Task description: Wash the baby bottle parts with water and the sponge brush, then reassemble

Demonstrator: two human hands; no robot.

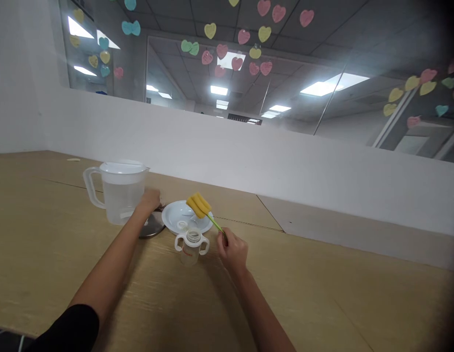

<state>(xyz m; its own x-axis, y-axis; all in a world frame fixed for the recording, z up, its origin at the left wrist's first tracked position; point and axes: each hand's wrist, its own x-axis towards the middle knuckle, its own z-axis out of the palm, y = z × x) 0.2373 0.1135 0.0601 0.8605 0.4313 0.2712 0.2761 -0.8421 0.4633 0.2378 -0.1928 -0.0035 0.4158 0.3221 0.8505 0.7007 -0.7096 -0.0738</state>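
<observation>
Just left of the right hand (234, 249), and closer to the person than the left hand (150, 199), a clear bottle (189, 255) stands upright and uncapped on the wooden table (168, 303), a white loop handle on either side. The right hand is closed around the green handle (215, 223) of a sponge brush (202, 206), whose yellow head, ahead and to the left of that hand, is raised in front of a white plate (168, 217).

The plate lies between the hands, just behind the bottle; small pale pieces rest in it, too indistinct to name. At the left hand is a round metal disc (154, 227), partly hidden by the forearm. Something dark shows by the fingers, but whether they grip it cannot be told. Immediately left of that hand stands a lidded translucent pitcher (124, 198), its handle facing away from the hand; whether they touch is unclear.
</observation>
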